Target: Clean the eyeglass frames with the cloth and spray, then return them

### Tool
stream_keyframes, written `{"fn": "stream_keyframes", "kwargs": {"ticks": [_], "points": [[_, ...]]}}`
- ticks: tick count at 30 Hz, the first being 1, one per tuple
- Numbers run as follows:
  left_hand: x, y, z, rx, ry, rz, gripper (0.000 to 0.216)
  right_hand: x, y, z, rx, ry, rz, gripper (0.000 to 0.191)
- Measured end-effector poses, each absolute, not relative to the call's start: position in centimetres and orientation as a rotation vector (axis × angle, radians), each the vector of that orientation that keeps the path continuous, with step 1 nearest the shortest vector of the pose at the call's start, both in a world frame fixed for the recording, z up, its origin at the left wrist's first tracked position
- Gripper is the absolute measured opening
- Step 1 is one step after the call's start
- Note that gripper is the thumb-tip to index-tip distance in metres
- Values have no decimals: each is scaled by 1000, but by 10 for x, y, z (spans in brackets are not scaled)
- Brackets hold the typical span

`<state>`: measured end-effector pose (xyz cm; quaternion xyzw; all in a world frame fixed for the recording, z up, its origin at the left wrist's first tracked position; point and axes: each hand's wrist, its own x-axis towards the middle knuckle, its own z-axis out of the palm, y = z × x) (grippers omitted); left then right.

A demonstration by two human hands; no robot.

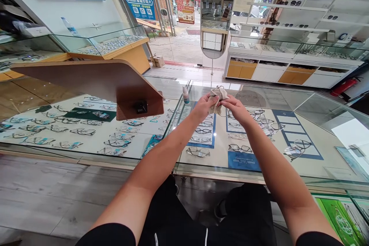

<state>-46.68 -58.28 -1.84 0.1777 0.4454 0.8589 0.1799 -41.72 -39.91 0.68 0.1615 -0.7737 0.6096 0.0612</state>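
Cloth [213, 93], cream and bunched, lies pinched between the fingertips of the left hand [204, 106] and the right hand [234, 107], both touching it above the glass display counter [207, 175]. Thin-rimmed eyeglasses, as they appear to be [220, 87], sit at the cloth's upper far edge, just beyond both hands and about equally near each; their long axis is too obscured to tell.

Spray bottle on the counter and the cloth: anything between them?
In the head view, a short stretch of glass counter lies beside the spray bottle, then the left hand gripping the cloth.
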Motion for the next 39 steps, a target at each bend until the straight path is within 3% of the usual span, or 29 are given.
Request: {"fn": "stream_keyframes", "kwargs": {"ticks": [8, 19, 25, 30, 32, 39], "points": [[-471, -581, -22, 370, 1300, 2479, 59, -413, -405, 9, 522, -2357, 1796, 35], [-474, -584, -15, 97, 1354, 2646, 24, -416, -396, 7, 264, -2108, 2022, 30], [-470, -592, -12, 117, 1678, 2484, 37, -413, -387, 17, 257, -2155, 2043, 29], [-457, -591, -8, 542, 2157, 2375, 35, -409, -390, 19, 322, -2235, 2088, 30], [-455, -591, -7, 642, 2204, 2332, 44, -408, -391, 20, 330, -2235, 2099, 29], [-457, -592, -8, 661, 2165, 2381, 42, -407, -391, 24, 347, -2235, 2137, 30]]}}
